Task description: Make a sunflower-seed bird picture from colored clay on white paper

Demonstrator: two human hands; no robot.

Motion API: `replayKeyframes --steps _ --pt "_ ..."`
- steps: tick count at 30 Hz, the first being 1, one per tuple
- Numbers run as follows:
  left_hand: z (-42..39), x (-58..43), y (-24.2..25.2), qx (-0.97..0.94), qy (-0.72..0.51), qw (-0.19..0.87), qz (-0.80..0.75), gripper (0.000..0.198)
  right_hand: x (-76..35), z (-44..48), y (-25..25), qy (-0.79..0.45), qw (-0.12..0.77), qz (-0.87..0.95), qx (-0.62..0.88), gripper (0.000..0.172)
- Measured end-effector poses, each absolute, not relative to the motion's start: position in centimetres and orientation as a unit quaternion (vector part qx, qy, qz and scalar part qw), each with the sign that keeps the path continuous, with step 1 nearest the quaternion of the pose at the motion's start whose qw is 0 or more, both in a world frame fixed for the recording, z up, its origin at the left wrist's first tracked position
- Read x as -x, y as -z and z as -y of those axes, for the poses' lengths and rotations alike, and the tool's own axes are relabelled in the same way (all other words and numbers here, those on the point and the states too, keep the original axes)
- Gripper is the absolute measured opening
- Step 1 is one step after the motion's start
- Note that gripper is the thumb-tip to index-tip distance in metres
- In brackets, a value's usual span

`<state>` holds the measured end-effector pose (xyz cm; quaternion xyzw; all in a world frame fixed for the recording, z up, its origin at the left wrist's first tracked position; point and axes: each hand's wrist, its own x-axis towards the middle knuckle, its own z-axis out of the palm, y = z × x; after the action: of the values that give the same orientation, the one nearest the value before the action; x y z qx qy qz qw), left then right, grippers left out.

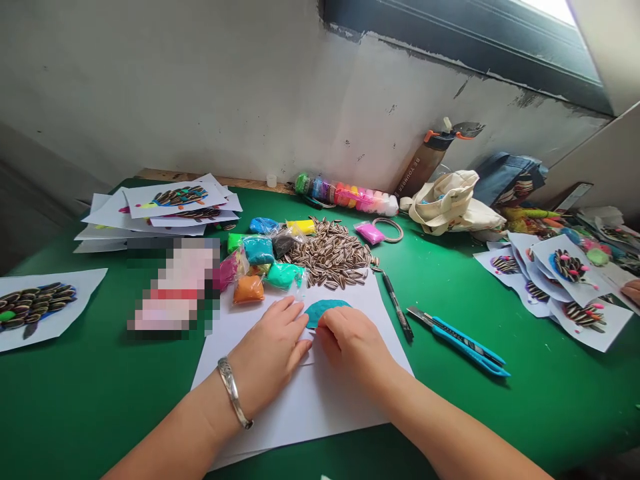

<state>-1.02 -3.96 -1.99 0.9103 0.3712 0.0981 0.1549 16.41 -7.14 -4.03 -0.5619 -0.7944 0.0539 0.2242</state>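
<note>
My left hand [270, 350] rests on a white paper sheet [320, 407], its fingertips at the lower left edge of a flat teal clay shape [326, 311]. A silver bangle [233, 393] circles that wrist. My right hand [353, 343] lies over the clay's lower edge, hiding part of it. Its fingers curl down, so I cannot tell whether they pinch anything. A pile of striped sunflower seeds [330, 255] lies just beyond the sheet, beside several bags of coloured clay [257, 267].
A blue utility knife [463, 341] and a black pen [397, 307] lie right of the sheet. Seed-and-clay pictures on paper [565, 283] spread across the green table [100, 400]. A pixelated patch [175, 287] covers something at left. A co-worker's hand [633, 290] enters at the right edge.
</note>
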Motion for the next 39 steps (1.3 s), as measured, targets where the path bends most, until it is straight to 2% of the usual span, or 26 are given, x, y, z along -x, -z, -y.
replayKeyframes --steps 5,11,17,24,32,39 --pt "4.0 1.0 2.1 -0.911 -0.103 0.154 -0.368 0.03 -16.3 7.2 3.9 -0.054 0.221 0.792 0.566 0.018" --pt "4.0 1.1 1.8 -0.91 -0.109 0.15 -0.371 0.027 -18.7 7.0 1.9 -0.145 0.277 0.742 0.593 0.015" --pt "4.5 1.1 2.0 -0.919 -0.101 0.123 -0.359 0.048 -22.0 7.5 2.8 -0.2 0.319 0.662 0.648 0.015" --pt "4.8 1.0 2.6 -0.929 -0.07 0.074 -0.356 0.04 -21.5 7.5 4.1 -0.224 0.335 0.653 0.641 0.015" --pt "4.8 1.5 2.0 -0.924 -0.051 0.123 -0.359 0.051 -21.8 7.0 3.4 -0.279 0.387 0.588 0.653 0.016" --pt "4.7 1.7 2.4 -0.928 -0.047 0.114 -0.352 0.046 -21.8 6.9 3.3 -0.272 0.387 0.595 0.649 0.015"
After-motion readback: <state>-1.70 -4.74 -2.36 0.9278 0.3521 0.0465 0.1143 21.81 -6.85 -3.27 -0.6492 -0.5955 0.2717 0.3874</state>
